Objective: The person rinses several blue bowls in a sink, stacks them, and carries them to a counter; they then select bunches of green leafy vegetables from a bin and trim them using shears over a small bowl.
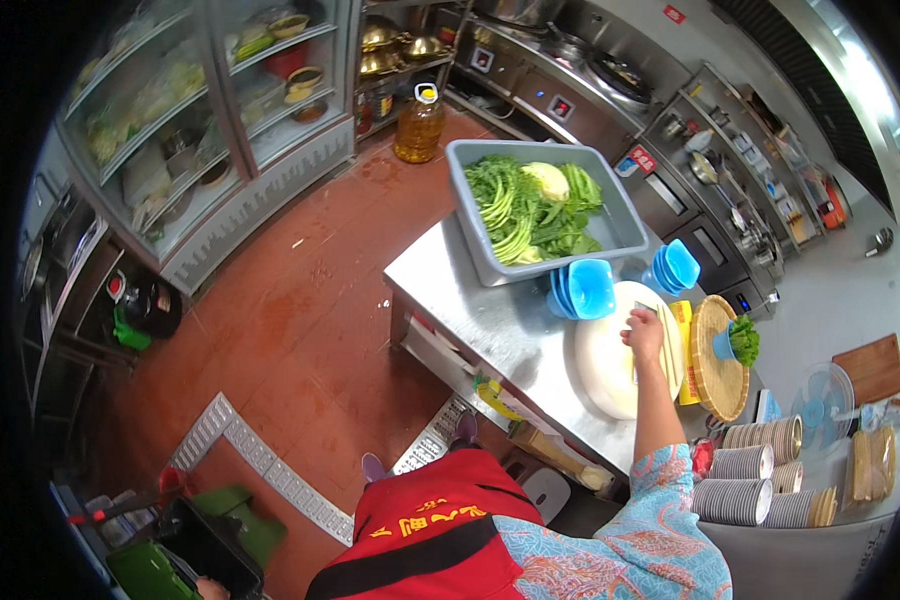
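My right hand (pixel 645 334) is over a thick round white chopping board (pixel 600 367), its fingers curled; whether it grips anything is unclear. Beside it on the board lie long thin pale sticks (pixel 669 352) and a small dark flat object, partly hidden. Only part of my left hand (pixel 211 589) shows at the bottom left edge, at a black bin (pixel 214 551); its grasp is hidden. Stacked blue bowls (pixel 591 289) touch the board's far side, with another blue stack (pixel 679 266) farther right. A grey tub (pixel 630 217) holds leafy greens (pixel 502 202) and a pale cabbage (pixel 546 181).
The steel table (pixel 435 262) carries these things, plus a yellow box (pixel 686 375) and a round woven tray (pixel 735 390) with a blue cup of lettuce. Stacked bowls (pixel 731 501) stand at right. An oil jug (pixel 418 124) and a glass-door fridge (pixel 255 165) stand beyond the red floor.
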Tool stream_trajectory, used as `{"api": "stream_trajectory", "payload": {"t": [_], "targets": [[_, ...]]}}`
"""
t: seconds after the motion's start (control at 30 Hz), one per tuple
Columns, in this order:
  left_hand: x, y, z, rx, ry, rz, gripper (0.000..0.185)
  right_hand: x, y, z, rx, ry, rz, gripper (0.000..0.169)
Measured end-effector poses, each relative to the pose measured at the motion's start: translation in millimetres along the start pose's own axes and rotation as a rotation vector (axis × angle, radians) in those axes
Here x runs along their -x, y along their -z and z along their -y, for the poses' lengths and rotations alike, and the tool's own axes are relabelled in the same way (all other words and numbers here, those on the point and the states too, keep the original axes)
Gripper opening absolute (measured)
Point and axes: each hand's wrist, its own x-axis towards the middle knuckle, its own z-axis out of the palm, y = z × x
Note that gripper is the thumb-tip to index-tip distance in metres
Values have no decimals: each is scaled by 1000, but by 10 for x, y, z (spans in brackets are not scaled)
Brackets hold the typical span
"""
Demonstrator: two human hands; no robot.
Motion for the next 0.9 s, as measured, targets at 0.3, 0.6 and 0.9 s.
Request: {"api": "stream_trajectory", "payload": {"t": [0.3, 0.6, 0.9], "targets": [[-592, 595, -2260, 405, -170, -712, 22, -608, -424, -354, 633, 312, -83, 37], [384, 556, -5416, 234, -822, -76, 28, -810, -422, -316, 314, 400, 265, 23], [-76, 1257, -6224, 330, -774, -13, 22, -538, 91, 671, 335, 886, 71, 10]]}}
